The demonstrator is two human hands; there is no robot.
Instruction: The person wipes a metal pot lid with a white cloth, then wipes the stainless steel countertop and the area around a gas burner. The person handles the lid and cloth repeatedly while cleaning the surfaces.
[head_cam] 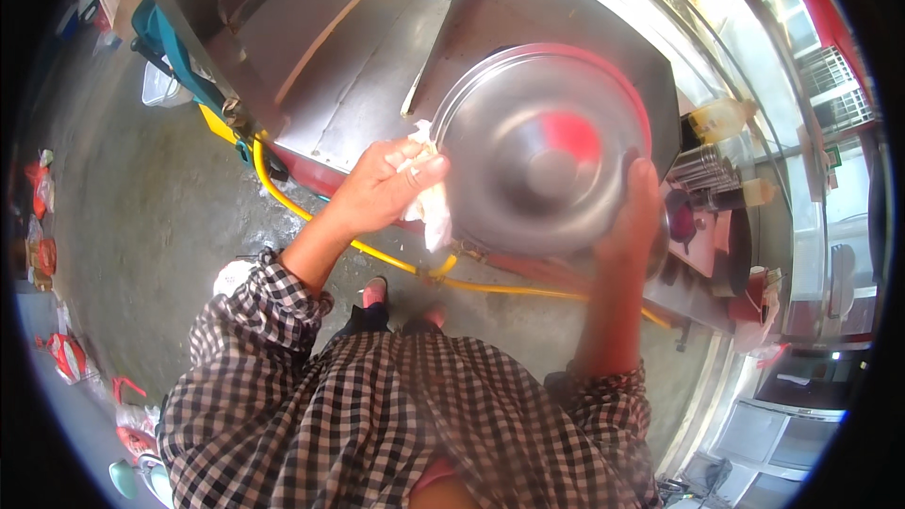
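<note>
A large, round stainless-steel basin or lid [488,177] is held in front of me over the front edge of a metal counter. Light and red reflections blur its surface, and I cannot tell whether its inside or its outside faces up. Pinched between the thumb and fingers of my left hand [385,184] is a crumpled white cloth or tissue [433,208], against the left of the rim. On the opposite side my right hand [633,205] grips the basin, thumb on top; its other fingers are mostly hidden.
A dark flat panel [488,7] lies on the metal counter [353,78] behind the basin. A yellow hose [382,254] runs below the counter's front. Bottles [717,120], metal canisters [703,166] and a dark ladle [681,215] stand at the right. A clear plastic container [161,87] is at the left.
</note>
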